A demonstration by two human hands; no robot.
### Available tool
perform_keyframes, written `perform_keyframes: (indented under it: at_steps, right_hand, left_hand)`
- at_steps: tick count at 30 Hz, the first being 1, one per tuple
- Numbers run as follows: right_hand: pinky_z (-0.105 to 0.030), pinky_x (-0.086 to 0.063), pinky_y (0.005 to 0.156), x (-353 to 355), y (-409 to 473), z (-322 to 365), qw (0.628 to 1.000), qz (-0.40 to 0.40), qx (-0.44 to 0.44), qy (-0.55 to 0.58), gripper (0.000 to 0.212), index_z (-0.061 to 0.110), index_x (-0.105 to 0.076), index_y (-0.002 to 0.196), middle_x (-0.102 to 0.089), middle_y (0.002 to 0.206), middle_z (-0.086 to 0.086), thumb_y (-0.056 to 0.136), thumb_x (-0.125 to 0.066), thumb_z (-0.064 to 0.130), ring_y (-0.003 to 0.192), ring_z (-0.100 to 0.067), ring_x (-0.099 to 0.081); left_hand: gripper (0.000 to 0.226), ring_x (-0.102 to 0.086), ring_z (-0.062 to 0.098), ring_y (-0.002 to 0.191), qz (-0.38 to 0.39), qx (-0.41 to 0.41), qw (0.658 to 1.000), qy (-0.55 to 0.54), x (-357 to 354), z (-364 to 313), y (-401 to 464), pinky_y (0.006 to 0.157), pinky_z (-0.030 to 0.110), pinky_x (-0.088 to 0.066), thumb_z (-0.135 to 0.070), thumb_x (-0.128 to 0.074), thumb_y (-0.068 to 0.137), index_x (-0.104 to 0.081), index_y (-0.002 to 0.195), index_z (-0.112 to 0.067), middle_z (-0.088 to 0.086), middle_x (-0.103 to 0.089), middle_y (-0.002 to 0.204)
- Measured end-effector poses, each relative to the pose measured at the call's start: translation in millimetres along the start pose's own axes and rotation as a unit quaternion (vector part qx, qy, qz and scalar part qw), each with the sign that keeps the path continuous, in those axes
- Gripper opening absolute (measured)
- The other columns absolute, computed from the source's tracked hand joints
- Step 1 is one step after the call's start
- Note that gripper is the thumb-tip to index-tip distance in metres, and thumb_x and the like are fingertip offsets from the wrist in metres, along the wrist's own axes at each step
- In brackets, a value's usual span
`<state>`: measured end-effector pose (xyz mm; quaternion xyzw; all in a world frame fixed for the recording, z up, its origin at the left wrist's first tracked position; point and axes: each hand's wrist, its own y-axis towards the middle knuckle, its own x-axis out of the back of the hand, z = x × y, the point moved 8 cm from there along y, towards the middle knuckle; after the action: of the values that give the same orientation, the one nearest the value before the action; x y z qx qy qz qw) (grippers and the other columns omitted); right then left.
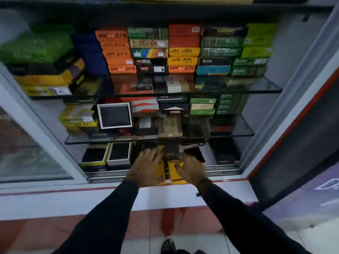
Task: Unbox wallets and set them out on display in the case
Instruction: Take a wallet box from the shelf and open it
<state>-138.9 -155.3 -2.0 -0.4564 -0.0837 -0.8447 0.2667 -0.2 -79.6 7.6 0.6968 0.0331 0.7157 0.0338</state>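
Note:
Both my hands reach into the bottom shelf of the glass display case [227, 167]. My left hand [145, 167] lies flat with its fingers spread over a yellow box part [160, 173]. My right hand [190, 169] curls its thumb and fingers on the edge of a yellow wallet box [174, 174] at the shelf's front. Between the hands a dark, yellow-trimmed box [169, 154] lies further in. Left of my hands, two open boxes show dark wallets, one yellow-rimmed [94, 154] and one white-rimmed [119, 153].
Stacks of coloured wallet boxes fill the top glass shelf [271, 88] and the middle glass shelf [245, 131]. A white-framed open box [114, 115] stands upright on the middle shelf. A tilted open box [194, 152] sits behind my right hand. The sliding glass door [27, 153] is at left.

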Motion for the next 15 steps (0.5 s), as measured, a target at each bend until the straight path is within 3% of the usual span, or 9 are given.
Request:
perform_keyframes:
  at_steps: [3, 6, 10, 15]
  right_hand:
    - [-0.034, -0.057, 0.055, -43.5, 8.7, -12.7, 0.967, 0.135, -0.14, 0.165, 0.039, 0.023, -0.056, 0.129, -0.074, 0.108, -0.014, 0.09, -0.054, 0.026, 0.073, -0.026, -0.072]
    - [-0.022, -0.044, 0.036, -69.3, 12.0, -10.1, 0.934, 0.203, -0.167, 0.24, 0.034, 0.015, -0.057, 0.127, -0.07, 0.121, -0.018, 0.096, -0.051, 0.026, 0.053, -0.02, -0.063]
    - [-0.022, -0.045, 0.04, -84.9, 18.7, -10.7, 0.931, 0.222, -0.168, 0.237, 0.035, 0.005, -0.063, 0.122, -0.071, 0.12, -0.015, 0.099, -0.047, 0.025, 0.052, -0.02, -0.063]
    - [-0.023, -0.051, 0.043, -92.3, 30.2, -15.7, 0.935, 0.178, -0.178, 0.252, 0.027, 0.007, -0.071, 0.097, -0.075, 0.096, -0.016, 0.094, -0.057, 0.029, 0.049, -0.016, -0.063]
  left_hand:
    - [0.115, -0.042, 0.031, 0.129, 0.143, 0.04, 0.989, -0.008, -51.4, 6.8, 10.9, 0.106, 0.047, -0.036, -0.075, -0.064, 0.059, -0.026, 0.152, -0.019, 0.008, -0.036, 0.156]
    - [0.124, -0.041, 0.034, 0.132, 0.211, 0.042, 0.977, -0.005, -83.0, 5.6, 18.7, 0.109, 0.052, -0.034, -0.071, -0.074, 0.057, -0.017, 0.155, -0.019, 0.007, -0.033, 0.159]
    - [0.118, -0.053, 0.031, 0.121, 0.172, 0.032, 0.984, -0.011, -86.4, 10.7, 32.4, 0.1, 0.048, -0.041, -0.058, -0.081, 0.052, -0.026, 0.149, -0.02, 0.007, -0.053, 0.141]
    - [0.119, -0.057, 0.028, 0.117, 0.136, 0.045, 0.981, -0.133, -63.7, 27.5, 33.0, 0.097, 0.043, -0.048, -0.058, -0.084, 0.044, -0.035, 0.146, -0.022, 0.004, -0.053, 0.134]
